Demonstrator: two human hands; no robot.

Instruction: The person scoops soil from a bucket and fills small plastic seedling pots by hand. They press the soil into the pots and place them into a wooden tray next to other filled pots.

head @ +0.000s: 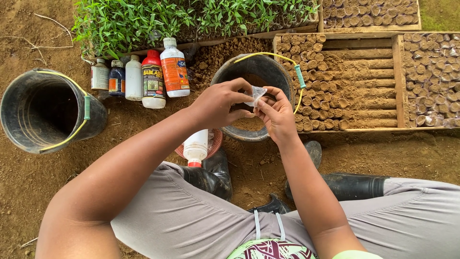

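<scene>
Both my hands meet over a black bucket (225,72) that holds some soil. My left hand (218,103) and my right hand (275,112) pinch a small clear plastic bag (256,92) between their fingertips. The bag looks crumpled and I cannot tell what is in it. Below my left forearm a white bottle with a red cap (196,147) stands on a small red basket (215,139) on the ground. My grey trousers and black rubber boots (211,177) fill the bottom of the view.
An empty black bucket with a yellow handle (45,110) stands at left. Several bottles (153,76) line up before a bed of green seedlings (182,17). Wooden trays (397,57) of small soil-filled bags lie at right. Bare earth is all around.
</scene>
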